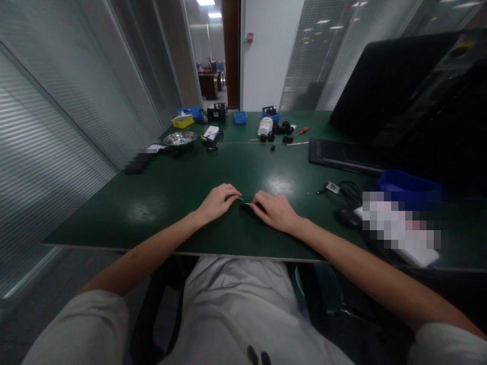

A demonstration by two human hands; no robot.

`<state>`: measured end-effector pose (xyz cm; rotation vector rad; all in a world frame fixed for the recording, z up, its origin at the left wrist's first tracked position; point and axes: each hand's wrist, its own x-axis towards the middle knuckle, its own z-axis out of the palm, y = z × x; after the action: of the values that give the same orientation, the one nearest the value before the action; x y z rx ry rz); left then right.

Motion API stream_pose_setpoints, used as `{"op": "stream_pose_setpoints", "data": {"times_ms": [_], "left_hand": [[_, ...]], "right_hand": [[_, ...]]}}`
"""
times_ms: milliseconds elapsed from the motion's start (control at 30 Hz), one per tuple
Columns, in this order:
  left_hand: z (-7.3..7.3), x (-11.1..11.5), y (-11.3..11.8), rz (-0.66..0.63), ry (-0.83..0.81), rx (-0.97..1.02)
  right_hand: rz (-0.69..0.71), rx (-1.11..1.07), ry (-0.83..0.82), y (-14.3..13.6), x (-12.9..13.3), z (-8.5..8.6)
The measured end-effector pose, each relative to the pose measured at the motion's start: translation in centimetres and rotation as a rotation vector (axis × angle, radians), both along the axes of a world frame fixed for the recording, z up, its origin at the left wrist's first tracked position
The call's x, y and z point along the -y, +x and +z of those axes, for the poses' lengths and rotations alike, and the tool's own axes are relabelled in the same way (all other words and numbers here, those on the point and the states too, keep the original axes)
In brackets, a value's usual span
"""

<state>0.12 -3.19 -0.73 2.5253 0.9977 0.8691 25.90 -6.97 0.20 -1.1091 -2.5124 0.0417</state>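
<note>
Near the front of the green table (pixel 182 190), my left hand (pixel 218 203) pinches a small thin green piece (pixel 241 198) between thumb and fingertips. Just to its right, my right hand (pixel 277 210) has its fingers closed at a small black piece (pixel 244 206) with a pale, shiny edge. This black piece lies low, at or close to the tabletop, between the two hands. Both pieces are too small and dim for me to tell their kind. The fingertips of the two hands are a short gap apart.
Toward the back left stand a metal bowl (pixel 180 140), a yellow tray (pixel 182 121) and a white adapter (pixel 211 133) with cables. A screwdriver (pixel 303 131) lies at the back. On the right are a large black monitor (pixel 395 86), a blue tray (pixel 409 188) and a mouse (pixel 348 218).
</note>
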Motion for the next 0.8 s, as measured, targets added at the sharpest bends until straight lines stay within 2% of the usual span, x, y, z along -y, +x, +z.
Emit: {"op": "stream_pose_setpoints", "data": {"times_ms": [267,467,667,733,800], "left_hand": [[0.8,1.7,1.0,-0.213,-0.028,-0.077],[0.9,0.6,0.0,-0.159,-0.004,-0.068],[0.5,0.6,-0.4,-0.161,-0.074,-0.110],[0.5,0.3,-1.3,-0.152,-0.073,-0.138],[0.4,-0.8,-3.8,-0.087,-0.067,-0.167]], "right_hand": [[-0.035,-0.161,0.034,0.6,-0.2,0.2],[-0.036,-0.151,0.038,0.6,-0.2,0.1],[-0.035,-0.133,0.041,0.7,-0.3,0.1],[-0.038,-0.126,0.031,0.7,-0.3,0.2],[-0.040,-0.122,0.018,0.8,-0.3,0.2]]}}
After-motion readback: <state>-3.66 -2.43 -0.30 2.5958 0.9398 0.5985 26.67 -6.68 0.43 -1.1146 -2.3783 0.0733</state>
